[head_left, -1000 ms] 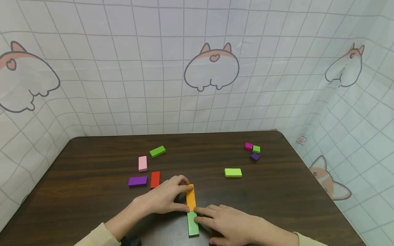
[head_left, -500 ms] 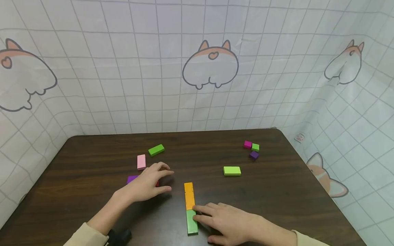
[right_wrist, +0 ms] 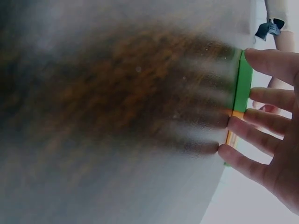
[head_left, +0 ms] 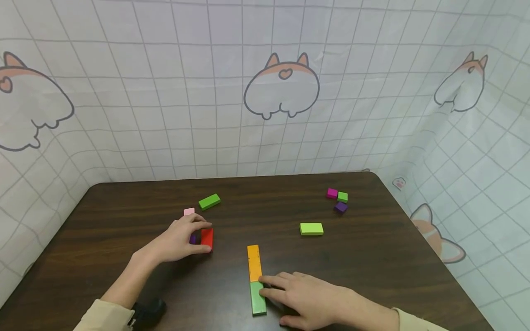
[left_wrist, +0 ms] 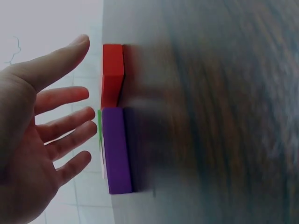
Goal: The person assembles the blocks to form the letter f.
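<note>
Red block just below left fingers; green block touching right fingers.

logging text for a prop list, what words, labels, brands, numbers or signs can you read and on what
No readable word, label, brand or number shows.
The orange block bears tiny dark marks, too small to make out.
The grid-patterned backdrop shows cartoon corgis and a paw print, no lettering.

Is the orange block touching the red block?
No, bare table shows between the orange block and the red block, which lies next to the left hand.
</note>
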The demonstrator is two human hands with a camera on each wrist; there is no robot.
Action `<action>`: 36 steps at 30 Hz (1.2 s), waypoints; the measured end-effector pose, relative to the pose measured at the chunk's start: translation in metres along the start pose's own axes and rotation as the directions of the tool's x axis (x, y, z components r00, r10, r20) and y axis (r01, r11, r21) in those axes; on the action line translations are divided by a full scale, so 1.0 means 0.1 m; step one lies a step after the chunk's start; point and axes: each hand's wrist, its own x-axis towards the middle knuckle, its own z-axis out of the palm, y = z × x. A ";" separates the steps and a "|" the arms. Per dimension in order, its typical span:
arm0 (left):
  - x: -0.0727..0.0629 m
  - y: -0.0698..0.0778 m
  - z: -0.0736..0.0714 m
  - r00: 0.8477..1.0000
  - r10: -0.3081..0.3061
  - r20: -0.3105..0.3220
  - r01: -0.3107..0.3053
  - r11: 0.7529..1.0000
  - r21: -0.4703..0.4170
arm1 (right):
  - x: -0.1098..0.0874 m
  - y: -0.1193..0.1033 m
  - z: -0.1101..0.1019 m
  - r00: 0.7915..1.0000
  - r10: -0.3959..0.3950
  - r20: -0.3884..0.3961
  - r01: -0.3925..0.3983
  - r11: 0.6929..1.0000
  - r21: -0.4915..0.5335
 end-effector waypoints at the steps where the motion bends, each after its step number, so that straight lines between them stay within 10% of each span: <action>1: 0.00 -0.01 -0.01 1.000 -0.004 0.002 0.004 1.000 0.003 | 0.00 0.00 0.00 1.000 -0.001 0.003 0.001 1.000 0.001; 36: 0.11 -0.05 0.10 0.999 0.016 0.048 -0.017 0.999 0.027 | -0.02 0.05 0.08 0.999 -0.019 -0.029 0.019 1.000 -0.014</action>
